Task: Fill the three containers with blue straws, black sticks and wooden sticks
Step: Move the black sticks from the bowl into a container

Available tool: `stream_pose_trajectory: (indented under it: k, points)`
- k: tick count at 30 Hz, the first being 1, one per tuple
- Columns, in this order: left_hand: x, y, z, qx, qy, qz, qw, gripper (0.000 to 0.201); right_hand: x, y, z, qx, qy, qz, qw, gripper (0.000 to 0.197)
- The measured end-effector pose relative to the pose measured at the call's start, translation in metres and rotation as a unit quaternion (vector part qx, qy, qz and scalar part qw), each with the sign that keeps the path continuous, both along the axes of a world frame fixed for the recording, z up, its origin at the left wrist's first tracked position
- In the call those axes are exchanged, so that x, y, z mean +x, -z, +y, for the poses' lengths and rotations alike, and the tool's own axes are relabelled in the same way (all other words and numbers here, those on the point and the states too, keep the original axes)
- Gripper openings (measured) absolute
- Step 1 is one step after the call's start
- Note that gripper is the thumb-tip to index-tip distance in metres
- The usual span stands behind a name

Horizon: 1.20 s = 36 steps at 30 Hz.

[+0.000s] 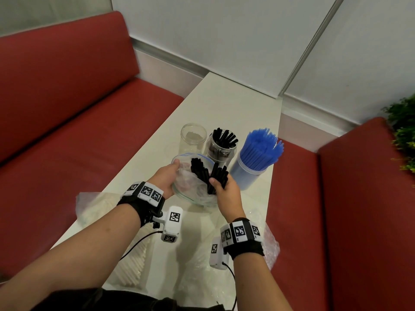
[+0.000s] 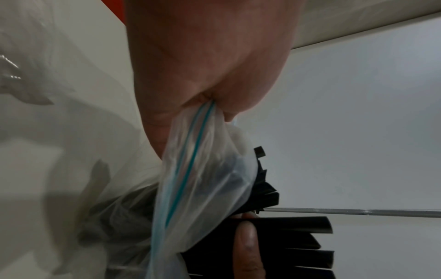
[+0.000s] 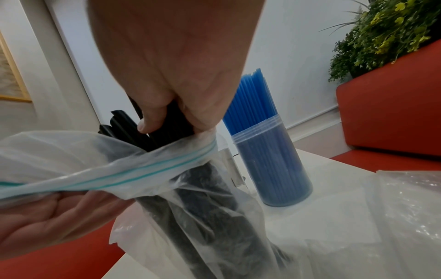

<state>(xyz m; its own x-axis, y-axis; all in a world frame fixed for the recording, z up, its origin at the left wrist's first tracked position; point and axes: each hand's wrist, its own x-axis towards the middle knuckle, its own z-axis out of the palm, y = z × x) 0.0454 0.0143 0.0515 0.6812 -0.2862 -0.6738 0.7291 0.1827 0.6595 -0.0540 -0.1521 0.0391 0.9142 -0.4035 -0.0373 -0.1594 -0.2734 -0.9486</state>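
Observation:
A clear zip bag [image 1: 186, 182] with a blue-green seal strip [image 3: 152, 169] holds several black sticks [image 1: 198, 169]. My left hand [image 1: 167, 176] pinches the bag's rim [image 2: 203, 120] and holds its mouth wide. My right hand [image 1: 224, 187] grips a bundle of black sticks [image 3: 167, 128] at the bag's mouth. Behind stand three clear containers: an empty one [image 1: 193, 136] on the left, one part filled with black sticks [image 1: 221, 147] in the middle, one packed with blue straws [image 1: 258, 153] on the right.
The narrow white table [image 1: 224, 104] runs between red bench seats [image 1: 78, 122] on both sides. A bag of pale wooden sticks [image 1: 98, 205] lies near my left forearm. Crumpled plastic bags [image 1: 269, 243] lie by my right wrist. A green plant [image 1: 402, 131] stands at far right.

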Motion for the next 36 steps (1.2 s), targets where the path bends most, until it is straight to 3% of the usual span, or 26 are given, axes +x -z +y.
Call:
stream_pose_trajectory:
  k: [10, 14, 18, 22, 36]
  points:
    - [0.002, 0.004, -0.001, 0.007, 0.011, 0.002, 1.0, 0.046, 0.008, -0.021, 0.006, 0.02, -0.051, 0.005, 0.998, 0.026]
    - [0.003, 0.006, 0.0, -0.01, 0.013, 0.008, 1.0, 0.044, 0.026, -0.068, -0.011, 0.053, -0.053, -0.007, 0.997, 0.018]
    - [0.004, 0.007, 0.001, -0.014, 0.011, 0.019, 1.0, 0.047, 0.054, -0.131, -0.036, 0.075, -0.034, -0.121, 0.989, 0.013]
    - [0.006, 0.008, 0.001, -0.014, 0.004, 0.025, 1.0, 0.046, 0.091, -0.167, -0.059, 0.015, 0.003, -0.182, 0.983, 0.014]
    - [0.012, 0.016, 0.002, -0.008, 0.019, 0.021, 1.0, 0.042, 0.154, -0.145, -0.064, -0.088, -0.067, -0.116, 0.987, 0.016]
